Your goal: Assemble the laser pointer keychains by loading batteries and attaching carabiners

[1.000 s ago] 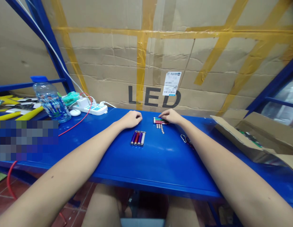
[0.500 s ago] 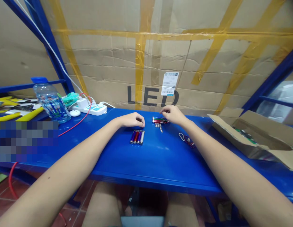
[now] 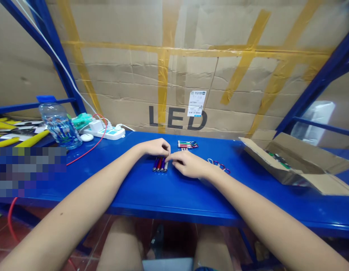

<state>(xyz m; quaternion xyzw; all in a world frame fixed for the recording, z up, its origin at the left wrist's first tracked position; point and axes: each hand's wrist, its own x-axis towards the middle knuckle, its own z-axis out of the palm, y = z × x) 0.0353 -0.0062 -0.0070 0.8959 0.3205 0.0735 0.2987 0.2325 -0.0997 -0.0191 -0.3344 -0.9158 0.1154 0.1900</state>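
Side by side on the blue table lie several short shiny tubes (image 3: pixel 160 165) in purple, red and silver. My left hand (image 3: pixel 157 146) rests at their far ends, its fingers curled in and the thumb and forefinger together; anything between them is too small to make out. Fingertips of my right hand (image 3: pixel 188 163) meet the left fingertips, just over the silver tube at the row's right end. They look pinched, but what they hold is hidden. Behind the right hand lies a stack of slim blue, green and red metal tubes (image 3: pixel 187 144), with small silver pieces (image 3: pixel 184 149) partly covered by the hand.
Carabiner clips (image 3: pixel 218 165) lie right of my right hand. An open cardboard box (image 3: pixel 298 177) stands at the right. On the left are a water bottle (image 3: pixel 60 126), a white power strip (image 3: pixel 115 133) and a red cable (image 3: pixel 90 151). A large carton (image 3: pixel 120 86) backs the table.
My right hand has moved left and nearer, from the slim coloured tubes to the tips of my left hand. The left hand has stayed by the row of tubes. The view has shifted slightly.
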